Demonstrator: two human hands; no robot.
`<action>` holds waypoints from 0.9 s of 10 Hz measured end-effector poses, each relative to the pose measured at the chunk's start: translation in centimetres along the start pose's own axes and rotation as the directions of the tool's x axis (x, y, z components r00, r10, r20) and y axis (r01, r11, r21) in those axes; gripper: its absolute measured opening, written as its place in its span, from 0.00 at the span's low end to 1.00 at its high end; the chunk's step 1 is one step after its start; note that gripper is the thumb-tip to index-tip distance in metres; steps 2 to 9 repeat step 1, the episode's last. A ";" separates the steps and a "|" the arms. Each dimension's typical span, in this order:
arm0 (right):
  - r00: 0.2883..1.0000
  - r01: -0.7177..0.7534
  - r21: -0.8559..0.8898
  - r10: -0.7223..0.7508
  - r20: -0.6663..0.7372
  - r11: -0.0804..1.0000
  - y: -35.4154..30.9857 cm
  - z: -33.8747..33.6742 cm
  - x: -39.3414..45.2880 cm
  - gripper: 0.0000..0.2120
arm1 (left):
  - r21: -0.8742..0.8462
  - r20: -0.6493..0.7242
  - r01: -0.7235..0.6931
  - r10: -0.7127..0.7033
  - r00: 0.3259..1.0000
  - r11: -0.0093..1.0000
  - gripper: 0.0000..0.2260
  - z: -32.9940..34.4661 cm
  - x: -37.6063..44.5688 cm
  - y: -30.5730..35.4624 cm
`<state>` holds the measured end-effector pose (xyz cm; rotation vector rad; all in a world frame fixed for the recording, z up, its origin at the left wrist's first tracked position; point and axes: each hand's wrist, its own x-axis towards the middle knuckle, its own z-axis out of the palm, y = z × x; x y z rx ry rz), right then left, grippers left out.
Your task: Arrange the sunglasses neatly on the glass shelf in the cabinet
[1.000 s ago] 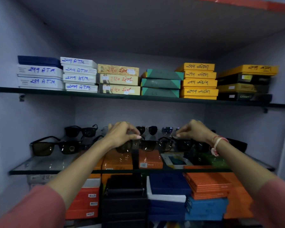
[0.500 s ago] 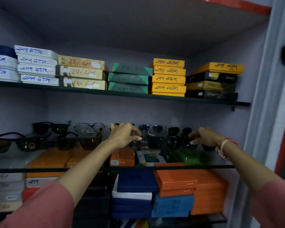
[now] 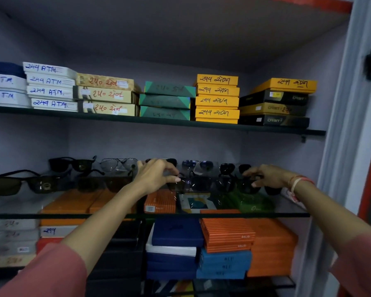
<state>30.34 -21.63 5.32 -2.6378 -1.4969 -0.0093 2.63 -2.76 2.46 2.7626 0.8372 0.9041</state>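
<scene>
Glass shelf (image 3: 266, 215) inspected, mid-height in cabinet (image 3: 338, 129). Sunglasses in two rough rows along it: front row from left edge to right end, back row against rear wall.

Front row, left edge: dark pair (image 3: 19, 184) with brown lenses, upright, arms folded back. Next along: second brown pair (image 3: 104, 183), just beside the first. Back row, left: black pair (image 3: 72, 163); beside it a clear-lens pair (image 3: 119, 164); further right a blue-lens pair (image 3: 197, 165) and a round dark pair (image 3: 234, 168).

Left hand (image 3: 156, 177) over shelf centre, fingers curled down, thumb and fingertips pinched on the frame of a dark pair (image 3: 178, 185) in the front row. Right hand (image 3: 270, 175) near the right end, fingers bent, closed on the edge of another dark pair (image 3: 247, 186); exact contact blurred. Bangles (image 3: 296, 184) on right wrist. Pink sleeves on both arms.

Between the hands: further dark lenses (image 3: 201, 183), crowded close, overlap not resolvable.

Upper shelf (image 3: 180, 121): stacked boxes, white at left, then beige, green, yellow (image 3: 216, 100), black and yellow at right end.

Below glass shelf: stacked boxes visible through glass and under it, orange (image 3: 227, 234), navy (image 3: 176, 232), blue (image 3: 223, 264), black, white.
</scene>
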 end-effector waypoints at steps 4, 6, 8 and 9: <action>0.983 0.080 0.039 -0.073 -0.169 0.996 -2.4 -1.2 -1.9 0.28 | -0.051 -0.115 -0.090 0.084 0.990 0.995 0.15 -1.5 -1.9 -0.1; 0.983 0.080 0.039 -0.073 -0.169 0.996 -2.4 -1.2 -1.9 0.28 | -0.051 -0.115 -0.090 0.084 0.990 0.995 0.15 -1.5 -1.9 -0.1; 0.983 0.080 0.039 -0.073 -0.169 0.996 -2.4 -1.2 -1.9 0.28 | -0.051 -0.115 -0.090 0.084 0.990 0.995 0.15 -1.5 -1.9 -0.1; 0.983 0.080 0.039 -0.073 -0.169 0.996 -2.4 -1.2 -1.9 0.28 | -0.051 -0.115 -0.090 0.084 0.990 0.995 0.15 -1.5 -1.9 -0.1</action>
